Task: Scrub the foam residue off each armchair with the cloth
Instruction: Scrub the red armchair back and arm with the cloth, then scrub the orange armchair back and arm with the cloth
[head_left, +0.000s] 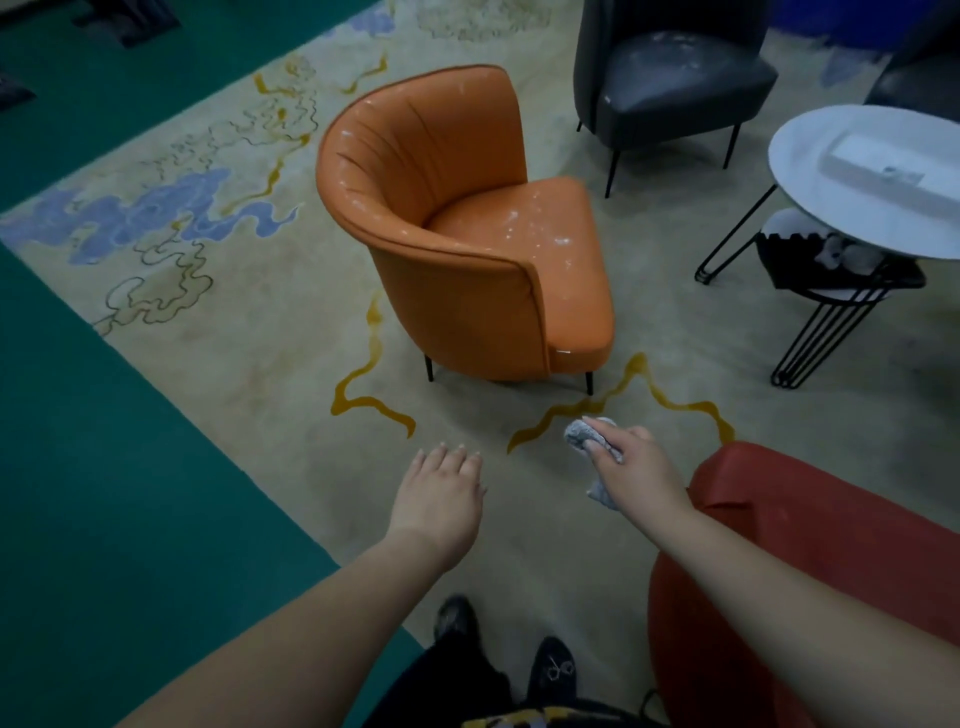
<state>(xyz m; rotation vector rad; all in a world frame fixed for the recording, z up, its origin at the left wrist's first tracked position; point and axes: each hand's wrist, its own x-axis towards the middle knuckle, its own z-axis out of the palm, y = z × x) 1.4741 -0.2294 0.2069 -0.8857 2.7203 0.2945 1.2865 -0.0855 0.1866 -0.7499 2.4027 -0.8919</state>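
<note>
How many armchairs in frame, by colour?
Orange armchair: 1, foam flecks on seat and back
Dark grey armchair: 1, flecks on seat
Red armchair: 1, only partly in frame at the right
Total: 3
A dark shape at the top right edge may be another chair; cannot tell.

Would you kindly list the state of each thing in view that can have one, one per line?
Orange armchair: upright, white foam flecks on seat and backrest.
Dark armchair: upright, pale residue on seat.
Red armchair: partly in view, no flecks visible.
Cloth: bunched, gripped.
Right hand: closed on cloth.
Left hand: open, empty.
Round white table: upright, bearing a flat white box.
</note>
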